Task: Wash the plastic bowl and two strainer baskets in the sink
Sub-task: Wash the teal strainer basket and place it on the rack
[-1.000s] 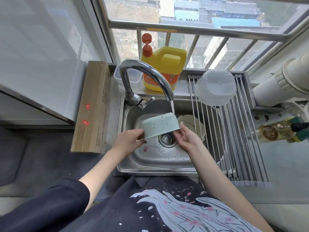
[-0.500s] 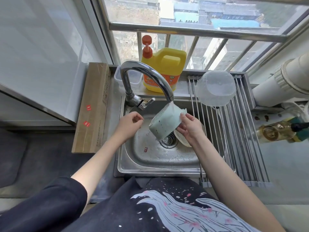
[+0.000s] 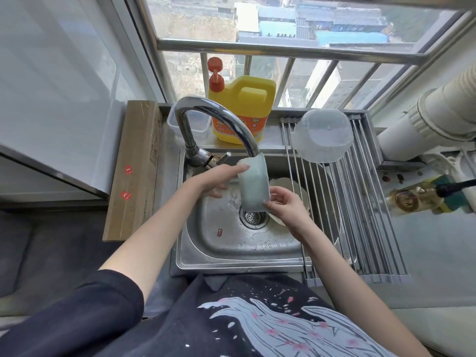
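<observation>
A pale green strainer basket point(image 3: 253, 185) is held on its side under the spout of the faucet point(image 3: 213, 119), above the steel sink point(image 3: 231, 258). My left hand point(image 3: 219, 180) grips its upper left rim, fingers over the edge. My right hand point(image 3: 284, 206) holds its lower right rim. A cream strainer basket point(image 3: 286, 182) lies in the sink behind my right hand, mostly hidden. The clear plastic bowl point(image 3: 322, 136) rests tilted on the roll-up drying rack point(image 3: 365, 202) at the right.
A yellow detergent jug point(image 3: 243, 109) with an orange pump stands on the ledge behind the faucet, next to a small clear container point(image 3: 198, 123). A long cardboard box point(image 3: 135, 168) lies left of the sink. A glass bottle point(image 3: 417, 198) and a white pipe point(image 3: 435, 117) are at the right.
The green basket was turned from bottom-up to standing on its side under the spout. My left hand let go briefly, then took hold of its upper rim again.
</observation>
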